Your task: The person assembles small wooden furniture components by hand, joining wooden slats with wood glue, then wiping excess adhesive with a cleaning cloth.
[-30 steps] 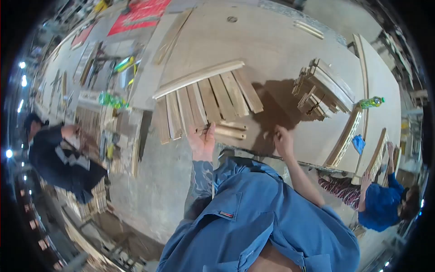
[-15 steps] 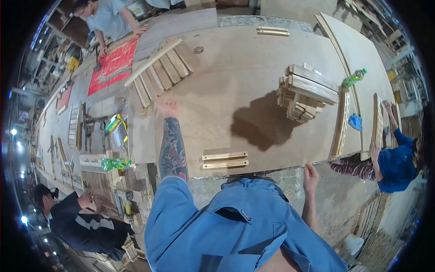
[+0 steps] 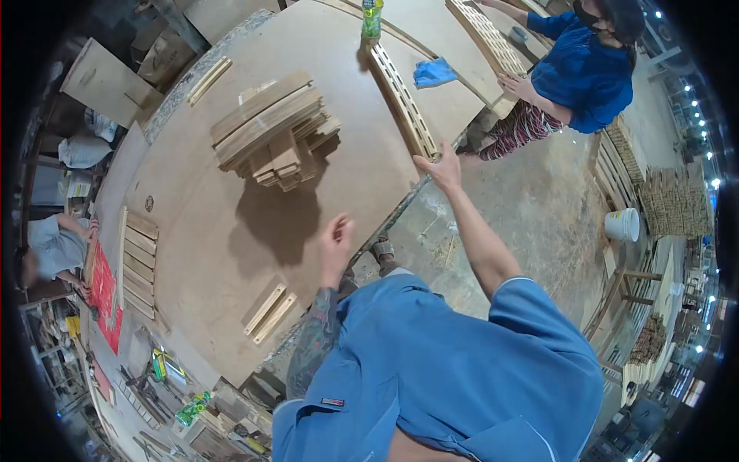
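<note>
My right hand [image 3: 442, 169] is at the near end of a long stack of slotted wooden rails [image 3: 402, 100], thumb on one side and fingers on the other. My left hand [image 3: 336, 240], below a tattooed forearm, hovers over the worktable [image 3: 200, 254] near its edge, fingers curled with nothing visible in them. Up and left of it stands a crosswise pile of wooden slats [image 3: 269, 127], casting a dark shadow. Two short drilled wooden strips [image 3: 270, 314] lie side by side left of my left forearm.
A green bottle [image 3: 372, 19] and a blue cloth [image 3: 435, 72] are near the rails. A co-worker in blue [image 3: 581, 73] handles another slotted piece at the right. A slatted frame [image 3: 138, 266] lies at the left, near another person [image 3: 58, 246]. A white bucket [image 3: 622, 224] stands on the floor.
The view has swung to the right. My right hand has moved from beside the table edge up to the rails' end. My left hand has left the slatted frame and drawn in toward my body.
</note>
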The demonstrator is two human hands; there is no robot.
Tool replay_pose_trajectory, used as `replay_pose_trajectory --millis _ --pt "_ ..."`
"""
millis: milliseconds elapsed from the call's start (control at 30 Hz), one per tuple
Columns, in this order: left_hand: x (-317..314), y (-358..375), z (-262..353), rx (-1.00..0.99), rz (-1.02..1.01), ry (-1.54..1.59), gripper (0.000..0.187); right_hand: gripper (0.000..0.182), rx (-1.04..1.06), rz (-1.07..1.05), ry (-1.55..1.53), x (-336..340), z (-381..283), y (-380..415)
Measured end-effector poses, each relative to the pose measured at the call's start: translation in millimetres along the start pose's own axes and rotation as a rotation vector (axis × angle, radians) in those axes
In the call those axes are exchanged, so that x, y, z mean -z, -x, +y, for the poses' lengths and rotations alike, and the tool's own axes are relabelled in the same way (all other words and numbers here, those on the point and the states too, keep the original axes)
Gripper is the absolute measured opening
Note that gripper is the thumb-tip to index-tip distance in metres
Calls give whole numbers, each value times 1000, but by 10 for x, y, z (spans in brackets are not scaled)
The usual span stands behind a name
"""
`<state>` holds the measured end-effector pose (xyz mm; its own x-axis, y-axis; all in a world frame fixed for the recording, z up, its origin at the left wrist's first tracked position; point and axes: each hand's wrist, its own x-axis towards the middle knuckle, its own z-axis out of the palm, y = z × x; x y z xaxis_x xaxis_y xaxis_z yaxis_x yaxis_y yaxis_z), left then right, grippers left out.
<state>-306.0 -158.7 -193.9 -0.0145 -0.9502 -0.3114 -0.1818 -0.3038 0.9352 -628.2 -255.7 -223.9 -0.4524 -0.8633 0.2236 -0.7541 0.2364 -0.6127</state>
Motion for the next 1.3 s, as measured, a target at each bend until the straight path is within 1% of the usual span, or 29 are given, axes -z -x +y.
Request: replay_pose_trajectory --millis 33,100,167,200,233,267,300,333,400,433,500,533,567,633,667,700,767,833,867,900,933,1000,1033,1067,1133,1233,1300 --pt "-231 -108 113 -38 -51 -30 41 67 -56 -43 -10 -68 -12 -28" --pt "-593 -389 254 -39 -96 -93 48 61 -173 -131 -29 -152 -121 -3" --pt "-895 -680 296 -7 -4 -237 57 54 -289 -189 56 24 -493 351" --pt "-981 -750 303 7 42 -306 61 49 -280 -200 26 59 -634 635" --pt "-1016 -747 327 -43 71 -456 63 45 -270 -212 -1 110 -745 958" --pt "-1034 -723 341 -91 104 -603 65 48 -192 -332 -42 178 -794 1297" --pt "-1023 -670 334 -132 140 -748 68 47 -173 -533 -185 284 -814 1610" --pt "-942 -587 285 -130 70 -786 67 46 -154 -742 -330 363 -845 1853" --pt "-623 -364 167 -109 -38 -858 66 40 -139 -970 -473 564 -910 1996" --pt "-415 -187 114 -60 -21 -742 55 38 -121 -1102 -548 623 -931 2011" --pt "151 404 308 57 -30 -605 48 30 -98 -1016 -512 618 -848 1958" --pt "456 761 385 135 -34 -589 47 31 -128 -970 -540 654 -821 1882" --pt "748 1127 389 210 -39 -567 46 32 -104 -917 -492 653 -765 1815" --pt "1260 1861 -4 98 160 -525 49 30 -93 -833 -430 608 -624 1757" --pt "1485 2186 -48 189 263 -511 51 29 -77 -794 -378 616 -665 1773" --pt "1692 2439 -86 276 359 -489 52 28 -65 -812 -380 586 -739 1845" --pt "2155 2701 -466 220 540 -380 51 28 -36 -835 -370 537 -913 1938" --pt "2675 2638 -860 285 643 -532 50 28 25 -926 -396 424 -1296 2107" --pt "2877 2481 -755 393 639 -543 50 28 52 -968 -407 355 -1525 2217" --pt "3106 2291 -635 504 631 -553 50 29 24 -1041 -418 286 -1762 2327" --pt "3397 2090 -905 375 647 -564 57 29 -7 -1115 -427 218 -2007 2431" --pt "3891 1693 -1154 375 723 -702 65 28 136 -1208 -362 221 -2565 2565" --pt "4095 1625 -1147 316 862 -683 68 28 203 -1251 -330 254 -2729 2635" --pt "4249 1612 -1071 250 1003 -658 70 29 280 -1235 -335 264 -2793 2689" --pt "4477 1819 -353 596 957 -780 55 32 437 -1195 -341 248 -2909 2705" --pt "4605 2241 -392 188 991 -858 34 45 544 -945 -271 266 -2995 2632" --pt "4332 2360 -348 -49 802 -758 26 66 744 -768 -190 248 -3233 2562"
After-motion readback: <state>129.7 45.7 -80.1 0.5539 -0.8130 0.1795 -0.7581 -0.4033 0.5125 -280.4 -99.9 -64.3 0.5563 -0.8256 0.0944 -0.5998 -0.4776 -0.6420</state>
